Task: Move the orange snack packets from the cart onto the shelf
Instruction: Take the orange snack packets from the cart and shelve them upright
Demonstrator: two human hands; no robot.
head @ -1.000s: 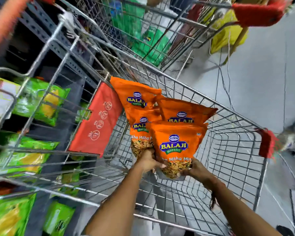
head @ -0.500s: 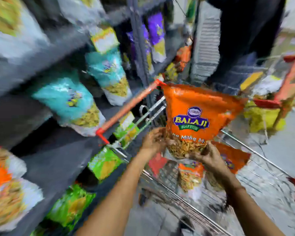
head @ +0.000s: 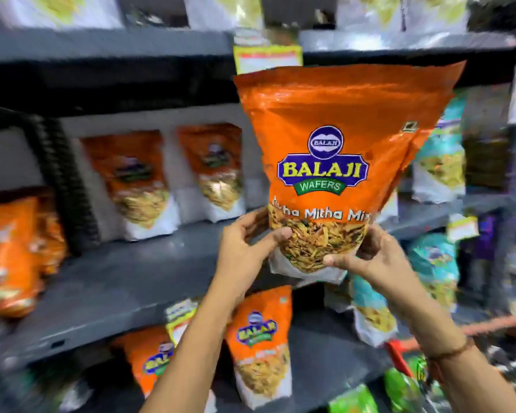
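I hold an orange Balaji snack packet (head: 337, 150) upright in front of the grey shelf (head: 125, 281). My left hand (head: 245, 248) grips its lower left corner and my right hand (head: 376, 260) grips its lower right corner. More orange edges show behind the front packet, so there may be more than one in my grip. Two matching orange packets (head: 131, 177) stand at the back of the same shelf, to the left of my hands. The cart shows only as a red handle (head: 447, 332) at the lower right.
Other orange packets (head: 262, 341) stand on the shelf below, and more lie at the far left (head: 9, 254). Teal packets (head: 438, 162) fill the section to the right. An upper shelf (head: 102, 43) with pale packets runs overhead. Green packets (head: 399, 389) sit low right.
I have lifted the orange packet out of the cart and swung it left and up to the shelf. My view has turned from the cart to face the shelves.
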